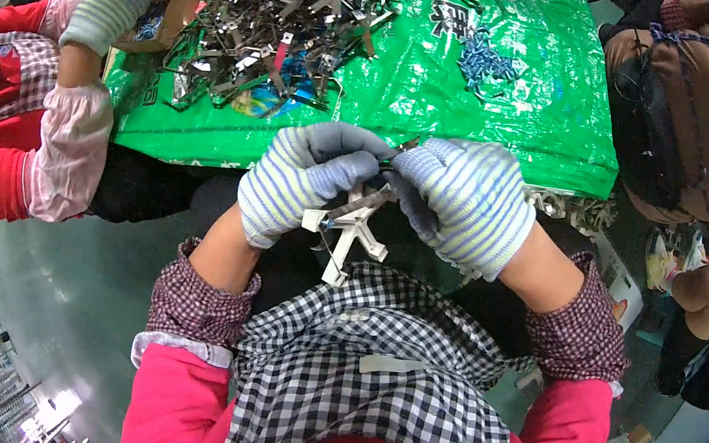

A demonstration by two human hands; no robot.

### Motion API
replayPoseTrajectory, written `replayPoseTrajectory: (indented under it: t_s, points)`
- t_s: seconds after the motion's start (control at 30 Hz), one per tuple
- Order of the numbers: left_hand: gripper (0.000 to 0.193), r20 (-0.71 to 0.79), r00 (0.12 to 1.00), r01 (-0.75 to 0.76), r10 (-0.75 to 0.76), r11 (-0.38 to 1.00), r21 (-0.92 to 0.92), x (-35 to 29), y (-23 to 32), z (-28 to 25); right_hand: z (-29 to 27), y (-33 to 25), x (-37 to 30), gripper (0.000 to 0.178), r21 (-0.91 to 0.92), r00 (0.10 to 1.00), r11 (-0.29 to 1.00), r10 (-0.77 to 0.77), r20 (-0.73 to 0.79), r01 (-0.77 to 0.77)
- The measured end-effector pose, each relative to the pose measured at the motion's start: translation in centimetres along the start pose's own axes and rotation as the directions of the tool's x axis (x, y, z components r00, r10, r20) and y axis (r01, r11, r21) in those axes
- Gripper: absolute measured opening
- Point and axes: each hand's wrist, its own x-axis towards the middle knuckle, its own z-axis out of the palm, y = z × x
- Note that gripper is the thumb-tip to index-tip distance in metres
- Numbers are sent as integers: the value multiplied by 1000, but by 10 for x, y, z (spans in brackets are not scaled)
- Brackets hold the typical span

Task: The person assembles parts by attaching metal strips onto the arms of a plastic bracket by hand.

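Observation:
Both of my hands wear striped knit gloves and meet just in front of the table's near edge. Between and below them is a white star-shaped plastic part (351, 232) with several arms, one reaching up behind my left thumb. My left hand (311, 173) is closed, apparently on that part, thumb and forefinger pinched together. A thin metal strip (362, 208) lies slantwise across the white part. My right hand (464, 200) is closed, its fingertips touching the left ones around a small dark piece (405, 146), mostly hidden.
A green plastic sheet (481, 126) covers the table. On it lie a heap of metal strips (299, 13) and a small pile of bluish screws (489, 62). To the left, a co-worker's gloved hand (108, 8) is near a cardboard box (169, 16). A brown-covered seat or bundle (700, 119) stands right.

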Motion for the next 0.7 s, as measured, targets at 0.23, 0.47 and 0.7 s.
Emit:
replayPoseTrajectory:
  t_s: [0.23,0.47,0.7]
  points:
    - [33,91,992,98,-92,994,-58,-5,12,0,2,5,0,15,97,998,993,62,-14,-60]
    - [36,155,976,162,-156,986,-27,-20,12,-4,1,-8,-8,18,78,1000,997,23,-10,-22]
    - [30,187,979,-102,75,985,142,-13,2,3,-8,-11,-12,14,25,997,999,28,74,-30]
